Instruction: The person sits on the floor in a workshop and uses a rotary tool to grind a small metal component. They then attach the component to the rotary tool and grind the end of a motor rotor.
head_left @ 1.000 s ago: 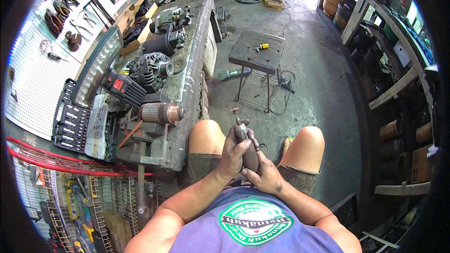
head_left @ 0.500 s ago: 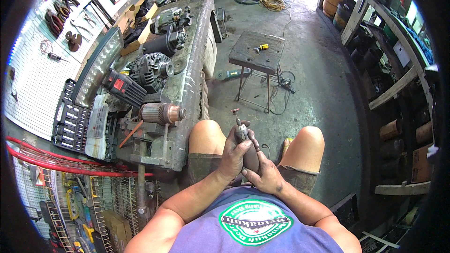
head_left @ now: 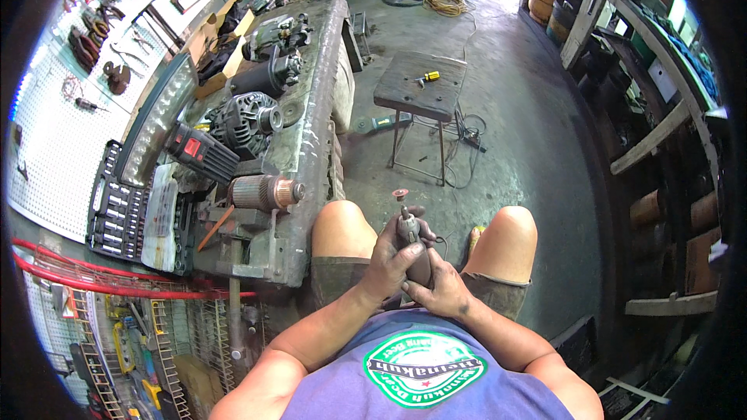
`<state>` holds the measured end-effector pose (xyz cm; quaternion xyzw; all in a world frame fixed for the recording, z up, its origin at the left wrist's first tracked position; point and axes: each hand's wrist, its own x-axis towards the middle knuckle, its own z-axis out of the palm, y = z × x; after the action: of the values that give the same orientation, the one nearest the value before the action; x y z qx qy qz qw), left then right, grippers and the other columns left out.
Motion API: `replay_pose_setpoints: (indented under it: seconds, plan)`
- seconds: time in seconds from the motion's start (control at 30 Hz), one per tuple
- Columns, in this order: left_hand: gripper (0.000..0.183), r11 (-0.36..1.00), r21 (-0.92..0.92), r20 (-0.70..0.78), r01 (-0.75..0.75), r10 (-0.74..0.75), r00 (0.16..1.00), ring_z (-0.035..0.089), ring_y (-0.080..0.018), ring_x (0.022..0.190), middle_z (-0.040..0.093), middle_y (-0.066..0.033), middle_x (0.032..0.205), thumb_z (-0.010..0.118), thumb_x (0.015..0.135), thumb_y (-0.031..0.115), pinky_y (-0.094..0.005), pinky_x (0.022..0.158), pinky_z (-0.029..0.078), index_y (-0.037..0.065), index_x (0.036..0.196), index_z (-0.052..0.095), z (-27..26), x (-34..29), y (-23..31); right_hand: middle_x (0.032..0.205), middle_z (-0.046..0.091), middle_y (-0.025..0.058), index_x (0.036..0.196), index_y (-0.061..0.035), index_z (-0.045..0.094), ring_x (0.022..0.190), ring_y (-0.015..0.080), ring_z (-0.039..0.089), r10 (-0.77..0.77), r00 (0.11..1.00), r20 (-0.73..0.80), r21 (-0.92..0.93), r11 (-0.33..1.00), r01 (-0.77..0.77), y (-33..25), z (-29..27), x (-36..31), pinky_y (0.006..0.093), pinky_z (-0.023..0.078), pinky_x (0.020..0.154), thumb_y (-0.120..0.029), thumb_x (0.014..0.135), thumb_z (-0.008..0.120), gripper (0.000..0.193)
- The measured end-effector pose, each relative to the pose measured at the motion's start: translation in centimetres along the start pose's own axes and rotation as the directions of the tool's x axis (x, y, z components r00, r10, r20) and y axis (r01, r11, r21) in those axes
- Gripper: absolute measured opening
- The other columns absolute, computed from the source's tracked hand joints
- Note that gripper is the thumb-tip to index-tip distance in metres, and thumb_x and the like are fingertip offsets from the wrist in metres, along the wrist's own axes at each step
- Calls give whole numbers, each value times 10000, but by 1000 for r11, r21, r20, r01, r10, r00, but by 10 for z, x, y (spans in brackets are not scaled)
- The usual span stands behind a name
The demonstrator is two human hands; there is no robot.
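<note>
Above my lap, both hands are closed around a dark rotary tool point(head_left: 419, 268) that points away from me. My left hand point(head_left: 387, 263) wraps its front part near the collar, with the thumb across the body. Lower down, my right hand point(head_left: 445, 289) grips the rear of the casing. A small reddish disc point(head_left: 400, 194) on a thin shaft sticks out at the tool's far end, touching nothing. To the left, a copper-wound armature point(head_left: 266, 193) lies at the bench corner, above a vise point(head_left: 261, 247).
The workbench point(head_left: 315, 101) at left carries an alternator point(head_left: 245, 120), a red-and-black power tool point(head_left: 204, 152) and a socket set point(head_left: 120, 202). Ahead stands a low stool point(head_left: 424, 92) with a yellow-handled screwdriver point(head_left: 430, 76). An angle grinder point(head_left: 385, 123) and cords lie on the floor.
The rotary tool's tip and disc have swung slightly right and toward me. Both hands keep their grip. The whole view has shifted a little.
</note>
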<state>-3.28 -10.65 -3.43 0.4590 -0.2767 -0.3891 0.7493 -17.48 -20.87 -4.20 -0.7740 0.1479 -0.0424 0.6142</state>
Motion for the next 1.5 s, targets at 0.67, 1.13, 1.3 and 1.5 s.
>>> replay_pose_setpoints:
  seconds: [0.67, 1.13, 1.3, 1.5]
  plan:
    - [256, 748, 583, -74, -317, 438, 896, 719, -192, 1163, 723, -121, 1285, 714, 991, -83, -303, 1020, 583, -22, 1240, 706, -31, 32, 34, 1123, 739, 312, 1414, 23, 509, 1062, 462, 752, 46, 999, -6, -26, 999, -47, -6, -5, -8, 500, 592, 930, -315, 903, 824, 689]
    - [286, 924, -334, 24, 186, -189, 982, 765, -285, 1098, 777, -187, 1222, 701, 1071, 228, -460, 970, 624, 37, 1281, 736, -65, 36, 49, 1124, 734, 306, 1418, 25, 509, 1067, 469, 745, -27, 1000, 13, -30, 999, 28, -5, -11, -8, 501, 593, 932, -280, 861, 835, 714]
    - [270, 874, -444, 51, 196, -194, 980, 768, -283, 1092, 784, -169, 1188, 731, 1044, 196, -455, 960, 627, 36, 1261, 741, -64, 38, 45, 1130, 732, 306, 1420, 27, 510, 1081, 466, 743, -29, 999, 22, -59, 998, 31, -7, -13, -9, 497, 589, 943, -269, 859, 830, 710]
    - [224, 874, -444, 64, 196, -187, 980, 767, -276, 1081, 786, -164, 1166, 724, 1040, 124, -434, 977, 625, 28, 1240, 746, -63, 39, 45, 1134, 735, 300, 1430, 28, 506, 1083, 463, 743, -35, 999, 29, -40, 999, 36, -10, -15, -10, 491, 591, 943, -265, 857, 828, 719]
